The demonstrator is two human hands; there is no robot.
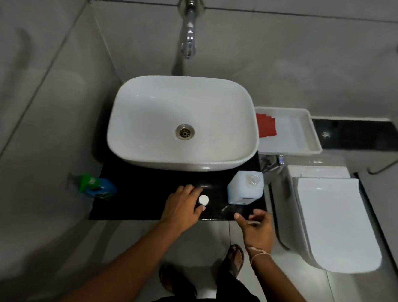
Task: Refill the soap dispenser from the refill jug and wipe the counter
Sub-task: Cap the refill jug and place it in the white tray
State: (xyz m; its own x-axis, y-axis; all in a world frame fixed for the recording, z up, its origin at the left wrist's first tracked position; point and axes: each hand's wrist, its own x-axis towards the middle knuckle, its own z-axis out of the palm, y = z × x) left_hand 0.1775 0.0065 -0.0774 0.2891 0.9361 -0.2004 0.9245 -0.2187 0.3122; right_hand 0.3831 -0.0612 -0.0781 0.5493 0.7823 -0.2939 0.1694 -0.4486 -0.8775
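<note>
Translucent square refill jug (245,188) upright, neck up. Left hand (183,208), palm down, pinches round white cap (203,200); right hand (257,228) grip unclear.

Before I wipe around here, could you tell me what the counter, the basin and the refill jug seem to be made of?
Counter: black polished stone, possibly granite; its surface mirrors light. Basin: white glazed ceramic, judging by the smooth gloss and highlights. Refill jug: probably translucent plastic; its walls look pale and cloudy.

Black counter (140,201) with white basin (149,103), translucent refill jug (245,191), white cap (203,200), green-blue pump bottle (98,186) at left edge
</note>
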